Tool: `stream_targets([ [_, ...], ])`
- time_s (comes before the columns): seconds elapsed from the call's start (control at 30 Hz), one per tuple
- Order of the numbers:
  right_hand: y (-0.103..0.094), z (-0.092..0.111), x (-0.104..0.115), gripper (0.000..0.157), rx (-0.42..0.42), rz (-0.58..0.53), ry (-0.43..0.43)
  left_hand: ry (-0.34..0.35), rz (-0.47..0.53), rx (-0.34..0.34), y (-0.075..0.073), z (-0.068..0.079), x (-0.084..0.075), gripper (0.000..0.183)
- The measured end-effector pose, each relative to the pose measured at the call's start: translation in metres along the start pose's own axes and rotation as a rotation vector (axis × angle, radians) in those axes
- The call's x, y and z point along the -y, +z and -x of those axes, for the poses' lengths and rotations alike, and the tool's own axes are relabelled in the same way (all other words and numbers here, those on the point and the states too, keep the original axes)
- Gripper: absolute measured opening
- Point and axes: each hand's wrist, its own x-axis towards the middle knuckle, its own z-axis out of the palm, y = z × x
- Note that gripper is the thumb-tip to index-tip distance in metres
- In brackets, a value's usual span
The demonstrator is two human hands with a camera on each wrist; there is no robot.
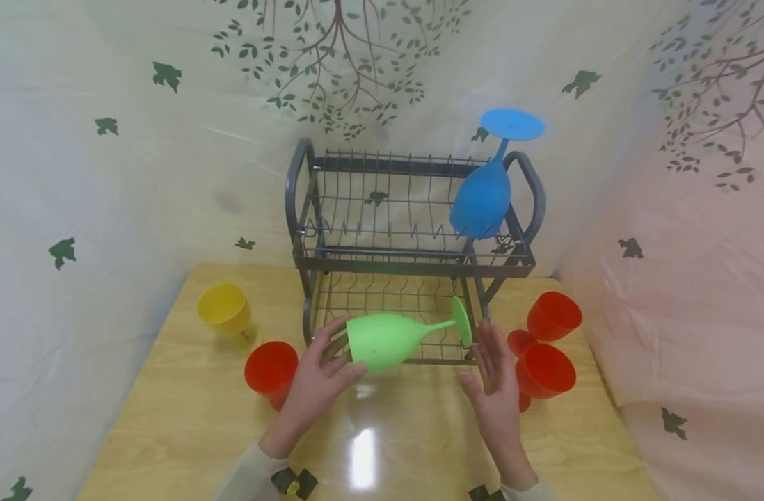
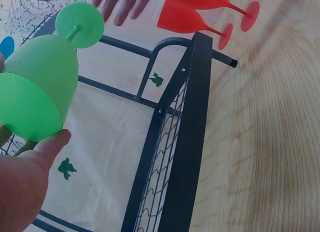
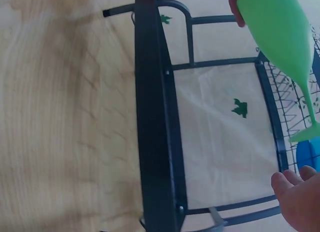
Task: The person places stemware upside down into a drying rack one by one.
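A light green plastic goblet (image 1: 385, 341) lies sideways in the air before the dish rack, its foot pointing right. My left hand (image 1: 319, 379) grips the bowl near the rim; in the left wrist view the thumb (image 2: 52, 144) presses the bowl's edge. Beside the foot, my right hand (image 1: 497, 393) is held up with fingers extended. The right wrist view shows a gap between this hand (image 3: 302, 199) and the green goblet (image 3: 280, 40). A blue goblet (image 1: 482, 198) stands upside down, tilted, at the right of the rack's upper tier.
The two-tier dark metal dish rack (image 1: 413, 264) stands at the table's back. On the left are a yellow goblet (image 1: 224, 308) and a red goblet (image 1: 271, 367). Two more red goblets, one behind (image 1: 554, 314) and one in front (image 1: 546, 371), stand at the right, close to the right hand.
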Motion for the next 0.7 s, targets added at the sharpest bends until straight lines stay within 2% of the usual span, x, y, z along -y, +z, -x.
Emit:
stream_targets([
  [0.2, 0.004, 0.003, -0.009, 0.075, 0.018, -0.102, 0.079, 0.031, 0.030, 0.008, 0.005, -0.003, 0.000, 0.081],
  [0.47, 0.015, 0.006, -0.021, 0.066, 0.094, -0.188, 0.011, 0.048, 0.061, 0.026, 0.011, -0.003, -0.001, 0.082],
  [0.7, 0.024, 0.008, -0.023, 0.061, 0.128, -0.225, 0.013, 0.047, 0.085, 0.051, 0.013, -0.004, 0.000, 0.083],
])
